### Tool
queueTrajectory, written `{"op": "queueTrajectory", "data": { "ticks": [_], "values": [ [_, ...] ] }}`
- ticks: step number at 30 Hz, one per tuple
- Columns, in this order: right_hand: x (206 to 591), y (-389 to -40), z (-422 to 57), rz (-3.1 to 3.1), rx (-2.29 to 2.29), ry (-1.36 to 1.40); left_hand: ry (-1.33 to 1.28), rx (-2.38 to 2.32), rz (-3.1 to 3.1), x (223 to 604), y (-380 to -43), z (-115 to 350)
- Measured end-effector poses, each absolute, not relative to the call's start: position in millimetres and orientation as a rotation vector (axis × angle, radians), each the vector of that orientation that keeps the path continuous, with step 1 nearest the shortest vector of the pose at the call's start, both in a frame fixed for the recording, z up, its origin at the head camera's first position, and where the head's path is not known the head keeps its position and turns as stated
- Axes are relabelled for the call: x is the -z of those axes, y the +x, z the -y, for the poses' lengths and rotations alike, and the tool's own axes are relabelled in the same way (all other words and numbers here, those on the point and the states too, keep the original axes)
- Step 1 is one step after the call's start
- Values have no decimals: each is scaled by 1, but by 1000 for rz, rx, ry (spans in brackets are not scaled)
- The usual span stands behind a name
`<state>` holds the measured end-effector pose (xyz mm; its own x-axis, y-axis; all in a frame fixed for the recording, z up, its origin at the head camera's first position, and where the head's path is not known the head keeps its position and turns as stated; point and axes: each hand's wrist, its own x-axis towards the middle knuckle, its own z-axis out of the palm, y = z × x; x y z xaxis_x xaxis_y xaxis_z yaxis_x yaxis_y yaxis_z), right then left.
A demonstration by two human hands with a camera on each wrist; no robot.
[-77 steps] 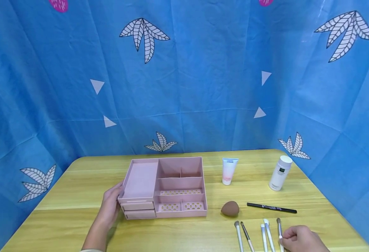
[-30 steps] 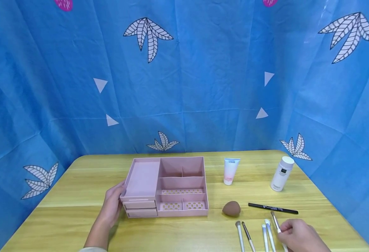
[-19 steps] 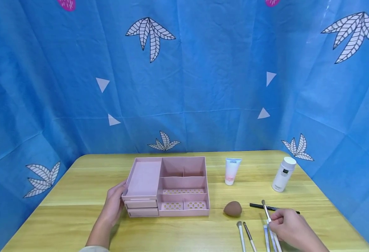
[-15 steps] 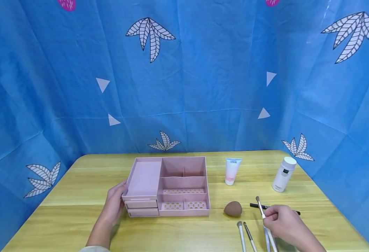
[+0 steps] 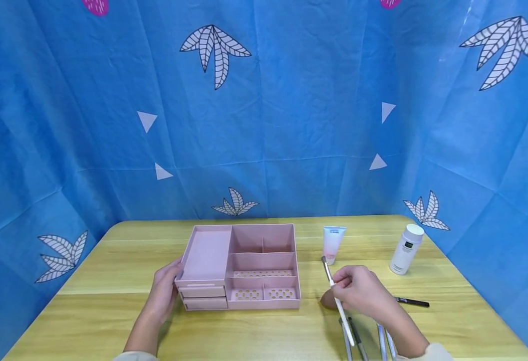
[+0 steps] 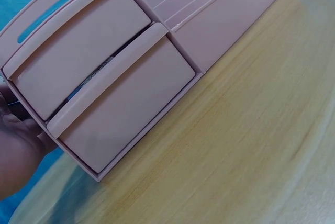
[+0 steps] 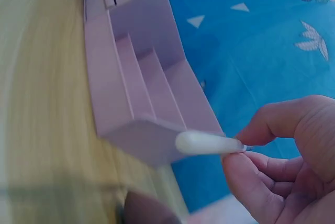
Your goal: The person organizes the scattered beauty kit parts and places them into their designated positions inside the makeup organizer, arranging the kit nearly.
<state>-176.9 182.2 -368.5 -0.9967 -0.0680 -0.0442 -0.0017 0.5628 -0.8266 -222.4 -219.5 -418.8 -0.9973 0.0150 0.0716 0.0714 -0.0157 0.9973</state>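
Likely staged set, blue backdrop (image 5: 291, 125), table (image 5: 110, 281)

Matt pink plastic organizer (image 5: 239, 265), wood-grain table (image 5: 110, 281)

Head view looks down from afar; both wrist views closely share the pink organizer (image 5: 241, 268).

No writing can be read anywhere. The pink tube (image 5: 333, 242) carries a blue printed band near its top, and the white bottle (image 5: 405, 248) has a small dark label, but the lettering on both is too small to make out.
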Motion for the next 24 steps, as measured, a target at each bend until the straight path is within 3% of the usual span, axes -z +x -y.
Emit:
{"op": "queueTrajectory", "data": {
  "ticks": [24],
  "values": [
    [356, -247, -72, -2318, 1774, -258, -99, 2228, 2164, 422, -226, 221]
  ]
}}
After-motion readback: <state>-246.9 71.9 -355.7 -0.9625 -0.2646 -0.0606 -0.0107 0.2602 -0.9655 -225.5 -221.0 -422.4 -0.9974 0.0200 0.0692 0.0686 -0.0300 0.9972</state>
